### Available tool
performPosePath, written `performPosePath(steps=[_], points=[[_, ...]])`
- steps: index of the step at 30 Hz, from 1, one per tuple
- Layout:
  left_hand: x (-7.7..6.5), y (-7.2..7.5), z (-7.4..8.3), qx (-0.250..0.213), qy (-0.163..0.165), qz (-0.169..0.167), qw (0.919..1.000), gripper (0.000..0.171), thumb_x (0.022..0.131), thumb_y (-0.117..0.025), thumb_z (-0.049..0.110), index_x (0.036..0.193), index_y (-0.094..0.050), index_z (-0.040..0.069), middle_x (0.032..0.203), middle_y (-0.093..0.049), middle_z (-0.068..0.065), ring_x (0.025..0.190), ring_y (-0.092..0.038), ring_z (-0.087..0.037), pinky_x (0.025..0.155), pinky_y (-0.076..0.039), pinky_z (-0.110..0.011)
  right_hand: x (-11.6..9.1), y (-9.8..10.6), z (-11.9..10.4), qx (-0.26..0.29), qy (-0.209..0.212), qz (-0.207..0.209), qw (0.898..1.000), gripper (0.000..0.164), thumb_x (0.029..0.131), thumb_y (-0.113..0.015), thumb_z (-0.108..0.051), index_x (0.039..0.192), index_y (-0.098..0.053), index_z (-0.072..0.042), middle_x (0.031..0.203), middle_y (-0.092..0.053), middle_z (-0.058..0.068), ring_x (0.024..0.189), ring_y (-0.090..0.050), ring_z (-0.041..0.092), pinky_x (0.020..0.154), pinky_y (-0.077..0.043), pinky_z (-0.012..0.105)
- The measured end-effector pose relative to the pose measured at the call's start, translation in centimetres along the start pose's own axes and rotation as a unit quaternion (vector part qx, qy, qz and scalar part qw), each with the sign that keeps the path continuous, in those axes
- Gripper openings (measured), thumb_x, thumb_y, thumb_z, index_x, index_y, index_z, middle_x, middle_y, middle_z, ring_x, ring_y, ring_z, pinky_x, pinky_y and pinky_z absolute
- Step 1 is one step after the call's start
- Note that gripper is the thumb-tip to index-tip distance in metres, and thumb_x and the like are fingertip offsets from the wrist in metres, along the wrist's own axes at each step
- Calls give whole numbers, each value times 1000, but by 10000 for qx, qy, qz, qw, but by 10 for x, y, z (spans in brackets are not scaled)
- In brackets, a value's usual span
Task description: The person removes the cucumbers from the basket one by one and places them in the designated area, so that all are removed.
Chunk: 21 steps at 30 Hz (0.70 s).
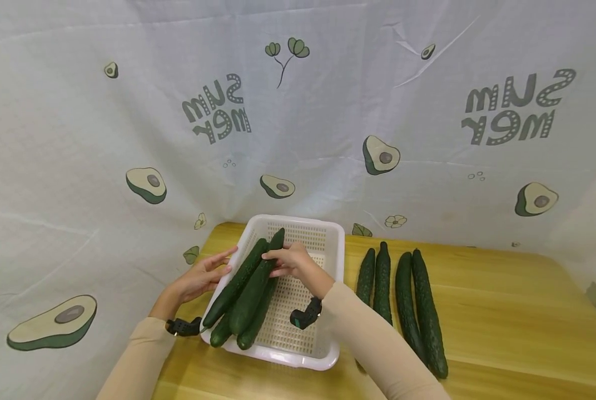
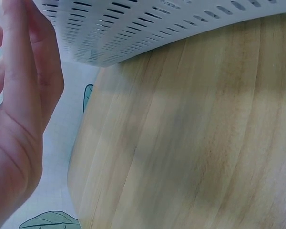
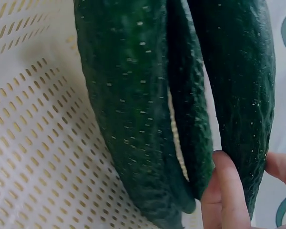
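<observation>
A white plastic basket (image 1: pixel 332 311) with slotted walls stands on the wooden table. Several dark green cucumbers (image 1: pixel 250 303) lie lengthwise along its left side, some on top of others, their near ends over the front rim. My right hand (image 1: pixel 293 264) reaches into the basket and pinches one cucumber (image 3: pixel 243 81) near its far end between thumb and fingers. At the basket's left rim is my left hand (image 1: pixel 203 276), its fingers (image 2: pixel 21 62) fairly straight and touching the basket's side. The left fingertips are partly out of sight in the left wrist view.
Right of the basket, several more cucumbers (image 1: pixel 428 311) lie roughly parallel on the wooden table (image 1: pixel 508 311); my right forearm covers part of them. A white curtain (image 1: pixel 318 139) printed with avocados hangs behind the table and at the left. Each wrist wears a black camera (image 1: pixel 305 315).
</observation>
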<state>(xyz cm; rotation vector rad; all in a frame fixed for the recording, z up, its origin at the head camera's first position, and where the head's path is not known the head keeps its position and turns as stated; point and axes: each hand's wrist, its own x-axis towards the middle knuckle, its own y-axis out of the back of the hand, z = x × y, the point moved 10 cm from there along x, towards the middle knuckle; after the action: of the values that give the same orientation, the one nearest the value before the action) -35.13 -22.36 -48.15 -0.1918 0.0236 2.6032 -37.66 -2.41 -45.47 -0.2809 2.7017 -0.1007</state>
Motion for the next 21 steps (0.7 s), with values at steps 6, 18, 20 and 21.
performPosePath(steps=[6, 18, 20, 21], points=[[0, 0, 0, -66, -15, 48, 10000, 62, 106, -51, 13, 161, -21, 17, 148, -35, -17, 105, -63, -20, 84, -57, -39, -5, 9, -11, 1, 107, -124, 9999, 86, 86, -77, -3, 154, -25, 6, 120, -54, 35, 68, -71, 26, 62, -60, 34], [1, 2, -1, 46, -78, 9, 10000, 63, 106, -52, 14, 161, -21, 18, 150, -32, -18, 101, -63, -17, 80, -58, -33, -13, 35, -35, 160, 152, -372, 9991, 77, 91, -71, -6, 155, -29, 2, 129, -52, 30, 80, -68, 23, 67, -60, 31], [1, 3, -1, 61, -61, 29, 10000, 63, 106, -52, 14, 161, -22, 18, 151, -32, -18, 100, -63, -16, 79, -58, -32, -14, 44, -38, 222, 163, -380, 9989, 80, 92, -71, -6, 156, -24, 1, 133, -49, 31, 82, -68, 23, 67, -60, 30], [1, 3, -1, 63, -54, 28, 10000, 63, 106, -52, 13, 161, -22, 18, 151, -31, -19, 99, -63, -16, 79, -58, -31, -15, 49, -40, 239, 186, -370, 9989, 80, 92, -71, -6, 156, -24, 1, 135, -48, 31, 82, -68, 23, 66, -60, 30]])
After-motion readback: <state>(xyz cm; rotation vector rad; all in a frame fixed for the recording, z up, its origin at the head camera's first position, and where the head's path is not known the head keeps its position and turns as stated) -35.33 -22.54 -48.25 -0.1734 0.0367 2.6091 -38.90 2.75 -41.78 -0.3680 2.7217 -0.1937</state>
